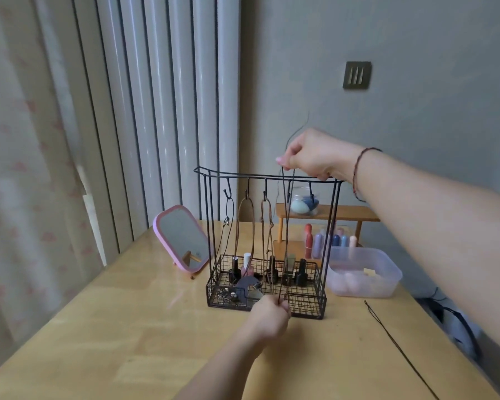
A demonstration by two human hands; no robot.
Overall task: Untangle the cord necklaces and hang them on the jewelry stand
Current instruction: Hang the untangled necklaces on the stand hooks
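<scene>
Above the jewelry stand [267,241], the right hand [312,155] pinches the top of a dark cord necklace [284,226] near the fourth hook [288,194]; the left hand [272,314] grips its lower end, taut. The loop could miss that hook or snag hanging cords [244,226], and pulling may tip the stand. Nail polish bottles [272,272], a pink mirror [181,238] and a plastic tub [364,272] crowd around; another cord [399,347] lies on the table [127,327].

the jewelry stand [267,241] is sitting mid-table [98,327], a mirror [181,238] just to its left, a plastic tub [364,272] to its right, a small shelf [326,215] behind it (bottles [267,271] in its basket), a loose cord [399,347] lying further right.
</scene>
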